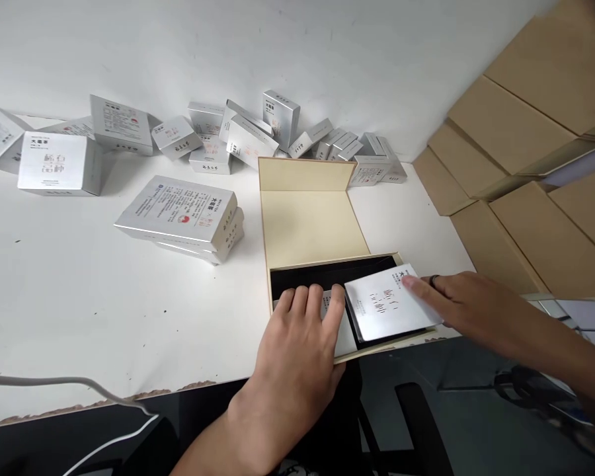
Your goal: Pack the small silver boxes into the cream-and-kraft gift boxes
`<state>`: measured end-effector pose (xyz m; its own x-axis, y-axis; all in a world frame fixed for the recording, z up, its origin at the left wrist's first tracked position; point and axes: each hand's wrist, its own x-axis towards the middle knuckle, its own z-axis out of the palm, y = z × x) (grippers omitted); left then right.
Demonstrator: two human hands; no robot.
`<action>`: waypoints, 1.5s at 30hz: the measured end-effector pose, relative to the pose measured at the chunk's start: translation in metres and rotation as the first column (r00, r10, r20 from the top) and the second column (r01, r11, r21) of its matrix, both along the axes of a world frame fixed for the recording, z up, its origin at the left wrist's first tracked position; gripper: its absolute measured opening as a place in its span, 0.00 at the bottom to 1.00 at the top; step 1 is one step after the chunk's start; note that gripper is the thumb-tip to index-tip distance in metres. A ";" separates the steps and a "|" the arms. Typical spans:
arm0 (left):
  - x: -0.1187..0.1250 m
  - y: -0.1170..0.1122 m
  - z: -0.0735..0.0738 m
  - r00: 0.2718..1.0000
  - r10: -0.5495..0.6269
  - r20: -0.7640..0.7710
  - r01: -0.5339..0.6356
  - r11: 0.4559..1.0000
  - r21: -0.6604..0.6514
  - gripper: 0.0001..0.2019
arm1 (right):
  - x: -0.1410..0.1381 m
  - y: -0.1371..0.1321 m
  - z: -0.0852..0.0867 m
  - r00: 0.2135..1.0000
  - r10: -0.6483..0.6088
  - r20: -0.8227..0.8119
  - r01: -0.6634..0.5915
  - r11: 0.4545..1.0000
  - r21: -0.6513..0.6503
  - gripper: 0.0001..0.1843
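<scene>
A cream-lined gift box (307, 225) lies with its lid folded back, its black inside partly showing. My left hand (297, 337) is closed over its front edge, fingers bent over a silver carton (346, 337) in the left part and thumb low outside the rim. Most of that carton is hidden under the hand. My right hand (451, 301) grips another silver carton (387, 304) by its right side, thumb on top. This carton sits tilted over the right part of the gift box, its left edge at the opening.
Two large silver cartons (178, 208) are stacked left of the gift box. Several small cartons (250, 142) crowd along the wall, with bigger ones (54, 162) at far left. Brown boxes (530, 99) are piled at right. A white cable (69, 381) crosses the chipped front table edge.
</scene>
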<state>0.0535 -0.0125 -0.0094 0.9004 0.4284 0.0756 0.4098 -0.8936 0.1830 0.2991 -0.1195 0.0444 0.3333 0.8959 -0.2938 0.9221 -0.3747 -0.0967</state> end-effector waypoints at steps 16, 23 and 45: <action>0.002 0.002 0.001 0.999 0.000 -0.033 0.000 1.000 -0.003 0.42 | -0.019 0.005 -0.016 0.781 0.624 -0.005 -0.621 0.778 0.092 0.48; 0.004 0.004 0.003 0.998 -0.012 -0.063 0.010 1.000 -0.025 0.38 | -0.027 0.022 -0.014 0.754 0.653 -0.069 -0.650 0.757 0.058 0.34; 0.001 0.007 0.000 0.998 -0.044 -0.054 0.042 0.998 -0.041 0.37 | -0.054 0.043 0.001 0.717 0.696 0.049 -0.669 0.706 -0.233 0.34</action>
<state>0.0546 -0.0054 -0.0090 0.9206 0.3905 0.0091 0.3813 -0.9033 0.1966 0.2452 -0.0760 0.0451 -0.3030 0.8247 -0.4775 0.9306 0.3641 0.0384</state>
